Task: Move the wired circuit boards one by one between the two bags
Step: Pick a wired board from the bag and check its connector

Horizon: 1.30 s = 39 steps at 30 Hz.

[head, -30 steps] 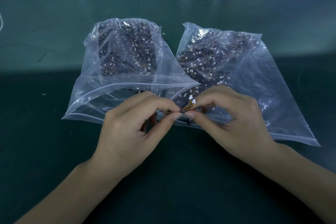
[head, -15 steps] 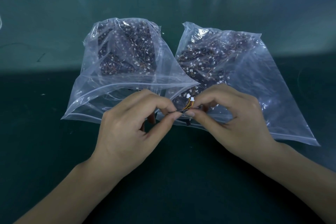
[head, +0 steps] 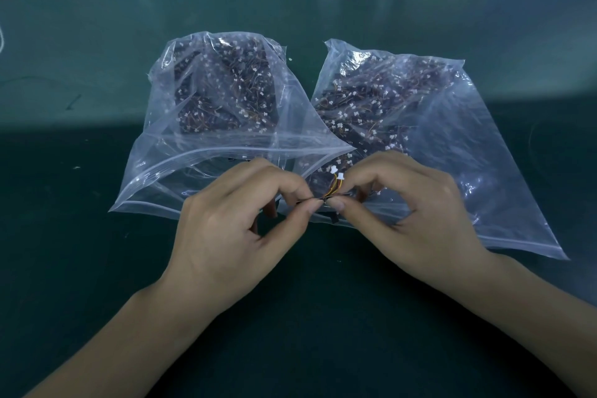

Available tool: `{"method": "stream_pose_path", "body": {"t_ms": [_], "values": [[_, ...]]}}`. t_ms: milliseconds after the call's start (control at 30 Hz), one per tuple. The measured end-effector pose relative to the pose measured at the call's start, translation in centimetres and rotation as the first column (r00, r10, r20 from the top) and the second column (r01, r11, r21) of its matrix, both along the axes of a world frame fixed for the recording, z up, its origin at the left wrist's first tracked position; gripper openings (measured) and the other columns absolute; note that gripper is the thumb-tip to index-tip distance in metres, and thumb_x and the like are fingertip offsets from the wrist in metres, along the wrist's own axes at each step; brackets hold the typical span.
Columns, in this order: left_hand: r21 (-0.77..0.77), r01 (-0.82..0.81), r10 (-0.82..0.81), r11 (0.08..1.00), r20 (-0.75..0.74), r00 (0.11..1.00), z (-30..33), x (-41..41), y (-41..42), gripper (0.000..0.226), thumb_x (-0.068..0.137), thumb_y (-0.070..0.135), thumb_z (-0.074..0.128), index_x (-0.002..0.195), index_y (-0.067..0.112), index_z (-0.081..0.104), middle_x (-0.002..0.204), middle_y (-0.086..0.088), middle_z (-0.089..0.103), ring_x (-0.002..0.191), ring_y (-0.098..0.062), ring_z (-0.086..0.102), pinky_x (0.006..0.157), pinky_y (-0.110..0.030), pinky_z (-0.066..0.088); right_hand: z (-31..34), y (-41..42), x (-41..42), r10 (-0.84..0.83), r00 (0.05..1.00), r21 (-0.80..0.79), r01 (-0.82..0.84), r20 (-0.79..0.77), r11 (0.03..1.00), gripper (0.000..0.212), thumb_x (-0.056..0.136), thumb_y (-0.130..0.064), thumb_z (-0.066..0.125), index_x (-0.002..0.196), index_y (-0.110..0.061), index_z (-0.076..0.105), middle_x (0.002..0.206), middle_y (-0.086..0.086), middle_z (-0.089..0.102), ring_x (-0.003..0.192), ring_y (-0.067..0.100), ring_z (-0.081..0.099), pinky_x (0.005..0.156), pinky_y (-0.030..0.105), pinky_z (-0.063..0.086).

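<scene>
Circuit board [head: 326, 199], wires up, is pinched at both ends by the left hand [head: 239, 223] and right hand [head: 410, 213], just before the 2 bag mouths. It appears mid-transfer; which bag comes next, at 11 o'clock [head: 206, 126] or 1 o'clock [head: 452, 145], cannot be told.

My head view is dim up close: a broad shadow darkens the near green table [head: 97, 268], the far half brighter. Glare streaks the plastic bags [head: 484, 152]; edges bow, perhaps slightly soft.

The white connectors [head: 337, 172] on the wired circuit board [head: 332, 193] pinched between both hands have risen slightly and tilted left; the pinch itself barely shifted.
</scene>
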<state>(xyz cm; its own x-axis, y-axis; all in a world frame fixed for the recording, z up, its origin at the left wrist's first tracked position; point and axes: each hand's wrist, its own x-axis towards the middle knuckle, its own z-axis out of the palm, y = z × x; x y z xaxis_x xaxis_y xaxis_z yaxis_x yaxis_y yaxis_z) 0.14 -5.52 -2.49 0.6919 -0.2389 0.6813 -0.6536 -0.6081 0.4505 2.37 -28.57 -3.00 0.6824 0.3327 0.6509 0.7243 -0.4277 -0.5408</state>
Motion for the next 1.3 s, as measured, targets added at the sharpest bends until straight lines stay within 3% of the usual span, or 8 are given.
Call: {"method": "stream_pose_path", "body": {"t_ms": [800, 867, 967, 1133, 1300], "values": [[0.003, 0.025, -0.025, 1.0, -0.021, 0.999, -0.18, 0.11, 0.15, 0.012, 0.099, 0.027, 0.077, 0.09, 0.02, 0.072, 0.089, 0.014, 0.064, 0.074, -0.01, 0.062, 0.053, -0.034, 0.049, 0.15, 0.05, -0.06, -0.022, 1.0, -0.037, 0.022, -0.001, 0.999, 0.012, 0.096, -0.028, 0.075, 0.096, -0.017, 0.075, 0.093, -0.02, 0.066, 0.082, 0.011, 0.065, 0.079, 0.026, 0.051], [0.004, 0.004, -0.004, 1.0, -0.026, 1.0, -0.29, 0.24, 0.22, 0.01, 0.1, 0.028, 0.076, 0.092, 0.022, 0.073, 0.089, 0.013, 0.065, 0.074, -0.011, 0.062, 0.054, -0.036, 0.049, 0.18, -0.02, -0.02, -0.034, 0.999, -0.071, 0.033, -0.021, 0.997, 0.015, 0.095, -0.032, 0.075, 0.103, -0.019, 0.075, 0.097, -0.022, 0.066, 0.085, 0.01, 0.064, 0.08, 0.027, 0.052], [-0.014, -0.048, 0.048, 0.999, -0.041, 0.998, -0.34, 0.43, 0.41, 0.008, 0.1, 0.029, 0.075, 0.094, 0.024, 0.072, 0.089, 0.015, 0.065, 0.075, -0.015, 0.064, 0.055, -0.035, 0.05, 0.14, -0.21, 0.23, -0.074, 0.997, -0.249, 0.065, -0.03, 0.966, 0.031, 0.089, -0.039, 0.078, 0.115, -0.024, 0.069, 0.105, -0.02, 0.065, 0.09, 0.007, 0.061, 0.087, 0.032, 0.051], [-0.043, -0.016, 0.012, 0.999, -0.085, 0.996, -0.36, 0.58, 0.76, 0.011, 0.097, 0.021, 0.073, 0.088, 0.019, 0.067, 0.084, 0.011, 0.062, 0.074, -0.018, 0.063, 0.056, -0.035, 0.049, 0.1, -0.22, 0.39, -0.1, 0.995, -0.392, 0.089, -0.008, 0.916, 0.031, 0.08, -0.017, 0.077, 0.108, -0.025, 0.067, 0.102, -0.016, 0.062, 0.092, 0.013, 0.057, 0.088, 0.036, 0.048], [0.052, 0.105, -0.098, 0.993, -0.113, 0.989, -0.59, 0.71, 0.76, 0.012, 0.095, 0.018, 0.075, 0.085, 0.019, 0.068, 0.084, 0.014, 0.058, 0.074, -0.013, 0.06, 0.057, -0.032, 0.048, 0.41, -0.57, 0.32, -0.143, 0.99, -0.225, 0.144, 0.017, 0.964, 0.024, 0.085, -0.001, 0.075, 0.097, -0.021, 0.068, 0.091, -0.022, 0.056, 0.086, 0.008, 0.058, 0.083, 0.027, 0.048]]}}
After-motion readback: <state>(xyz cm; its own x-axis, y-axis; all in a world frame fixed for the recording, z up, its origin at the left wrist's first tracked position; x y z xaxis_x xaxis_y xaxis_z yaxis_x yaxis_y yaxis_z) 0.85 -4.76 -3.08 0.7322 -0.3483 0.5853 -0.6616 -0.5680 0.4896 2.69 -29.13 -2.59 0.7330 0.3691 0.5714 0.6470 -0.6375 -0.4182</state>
